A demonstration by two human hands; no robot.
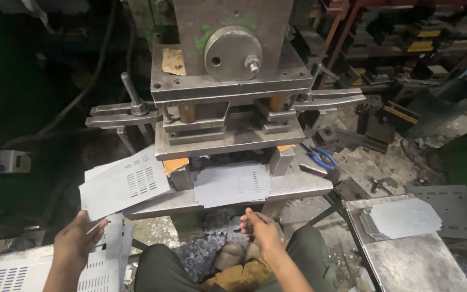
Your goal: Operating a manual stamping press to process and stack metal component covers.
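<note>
L hand (77, 238) gripped slotted sheet-metal blank (122, 184) by its corner; R hand (260, 230) empty, fingers loose, near punched blank (232, 185) on press bed (298, 186). Risk, prob.: fingers under die, sharp edges.

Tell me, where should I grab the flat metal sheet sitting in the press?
Probably by its near edge, coming from the front. The metal sheet lies flat on the press table and juts toward the seated person, while its far edge sits under the die. The right hand is open just below it.
</note>
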